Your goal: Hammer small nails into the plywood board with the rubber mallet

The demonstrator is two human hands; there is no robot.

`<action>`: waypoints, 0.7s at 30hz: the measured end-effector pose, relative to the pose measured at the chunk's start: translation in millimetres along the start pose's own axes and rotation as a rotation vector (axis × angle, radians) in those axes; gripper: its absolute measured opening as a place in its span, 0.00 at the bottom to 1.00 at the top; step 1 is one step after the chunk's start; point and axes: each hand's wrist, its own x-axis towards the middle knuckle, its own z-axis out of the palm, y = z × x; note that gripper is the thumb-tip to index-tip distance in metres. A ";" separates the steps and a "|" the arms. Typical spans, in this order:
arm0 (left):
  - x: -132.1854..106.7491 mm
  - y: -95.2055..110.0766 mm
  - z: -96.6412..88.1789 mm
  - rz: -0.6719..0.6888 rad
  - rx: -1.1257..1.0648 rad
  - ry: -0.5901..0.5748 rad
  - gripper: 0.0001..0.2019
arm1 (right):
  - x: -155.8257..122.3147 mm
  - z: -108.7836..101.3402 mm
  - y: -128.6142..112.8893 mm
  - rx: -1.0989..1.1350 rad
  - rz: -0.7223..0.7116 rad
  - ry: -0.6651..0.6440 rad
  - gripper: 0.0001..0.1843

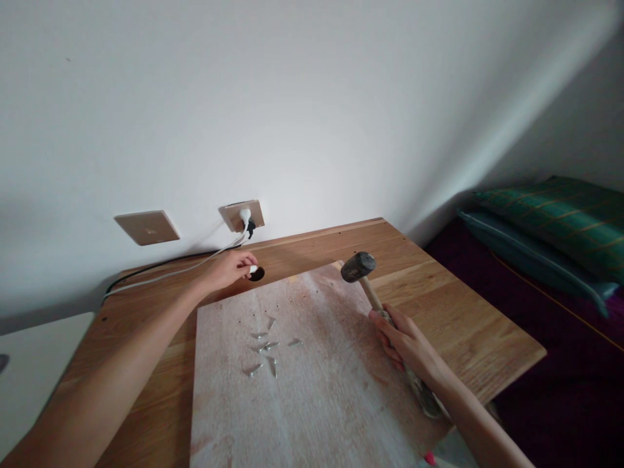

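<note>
My right hand (397,335) is wrapped round the wooden handle of a mallet (358,266) with a dark, rounded head, held over the right side of a pale board (322,383). At the board's far left edge, my left hand (231,268) pinches a small white piece (253,268), too small to make out its kind. The piece is right by a dark round hole (257,275) in the wooden tabletop. Several small silvery metal pins or screws (272,367) lie scattered on the board, among a few tiny dark holes.
The board lies on a wooden tabletop (463,312) against a white wall. A wall socket (253,214) with a white plug and cables is behind my left hand; a second plate (147,227) sits farther left. Cushions (560,201) rest on a dark purple bed at the right.
</note>
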 end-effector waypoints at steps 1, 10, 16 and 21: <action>-0.4 0.4 -0.3 -0.011 -0.004 -0.007 0.09 | 0.0 -0.1 0.3 0.000 -0.002 -0.002 0.28; -0.7 2.9 -4.1 0.003 0.009 0.002 0.11 | 0.6 -1.0 2.7 -0.004 -0.005 0.003 0.28; -0.4 2.3 -1.3 -0.003 0.042 0.008 0.10 | 0.9 0.0 1.1 -0.010 -0.007 -0.004 0.28; -5.9 18.0 -4.0 -0.049 0.163 -0.082 0.15 | 1.8 -0.4 2.6 -0.012 -0.009 -0.001 0.28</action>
